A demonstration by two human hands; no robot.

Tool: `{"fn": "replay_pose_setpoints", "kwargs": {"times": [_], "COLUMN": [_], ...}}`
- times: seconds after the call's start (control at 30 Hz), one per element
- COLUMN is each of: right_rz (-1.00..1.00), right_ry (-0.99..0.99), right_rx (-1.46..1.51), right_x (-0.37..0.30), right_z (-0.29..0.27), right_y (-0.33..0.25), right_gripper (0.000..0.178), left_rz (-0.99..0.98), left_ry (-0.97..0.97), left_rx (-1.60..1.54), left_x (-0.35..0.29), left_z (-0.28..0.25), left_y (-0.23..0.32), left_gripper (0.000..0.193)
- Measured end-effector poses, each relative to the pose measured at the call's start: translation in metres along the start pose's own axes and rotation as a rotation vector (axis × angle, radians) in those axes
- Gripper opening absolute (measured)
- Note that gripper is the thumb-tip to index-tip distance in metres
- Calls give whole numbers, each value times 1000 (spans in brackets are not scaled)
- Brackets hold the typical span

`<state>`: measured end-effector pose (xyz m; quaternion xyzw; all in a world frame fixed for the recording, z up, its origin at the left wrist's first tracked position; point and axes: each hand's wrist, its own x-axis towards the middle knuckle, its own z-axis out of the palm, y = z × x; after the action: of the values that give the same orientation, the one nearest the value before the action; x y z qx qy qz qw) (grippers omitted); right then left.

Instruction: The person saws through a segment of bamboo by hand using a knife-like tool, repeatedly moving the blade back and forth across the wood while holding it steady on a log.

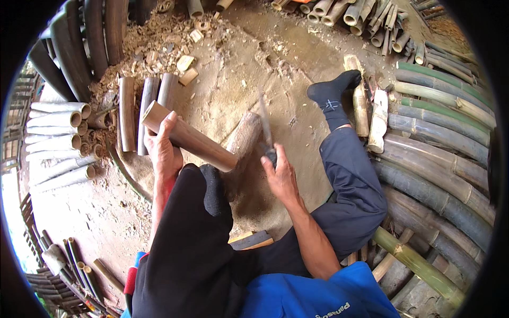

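Bamboo tube point(188, 138) in left hand point(163, 151); right hand point(280, 175) grips blade point(264, 124).

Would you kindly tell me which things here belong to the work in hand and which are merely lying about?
In use:
- bamboo tube, gripped by left hand
- chopping knife, gripped by right hand
- wooden block under them

Lying about:
- split bamboo slats
- wood chips
- pale cut tubes
- green bamboo poles

The left hand point(163, 151) held a short bamboo tube point(188, 137). The right hand point(280, 175) gripped a knife point(265, 127) over a wooden block point(243, 139).
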<state>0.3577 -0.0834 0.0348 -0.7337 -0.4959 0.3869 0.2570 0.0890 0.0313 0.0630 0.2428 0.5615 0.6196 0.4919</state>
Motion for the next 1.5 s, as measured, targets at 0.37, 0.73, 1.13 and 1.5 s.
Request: {"fn": "replay_pose_setpoints", "kwargs": {"times": [0.37, 0.73, 1.13, 1.5], "right_rz": [5, -82, 78, 38], "right_ry": [-306, 33, -220, 108], "right_rx": [-202, 298, 992, 327], "right_x": [57, 13, 16, 39], "right_z": [-37, 13, -14, -105], "right_y": [32, -11, -41, -16], "right_gripper": [40, 38, 38, 59], "left_rz": [-168, -18, 2, -69], "left_ry": [-92, -213, -414, -50], "left_rx": [-327, -242, 33, -176], "left_x": [3, -15, -43, 7], "left_z": [-2, -7, 37, -3], "left_y": [13, -20, 5, -25], "left_gripper": [55, 52, 55, 52]}}
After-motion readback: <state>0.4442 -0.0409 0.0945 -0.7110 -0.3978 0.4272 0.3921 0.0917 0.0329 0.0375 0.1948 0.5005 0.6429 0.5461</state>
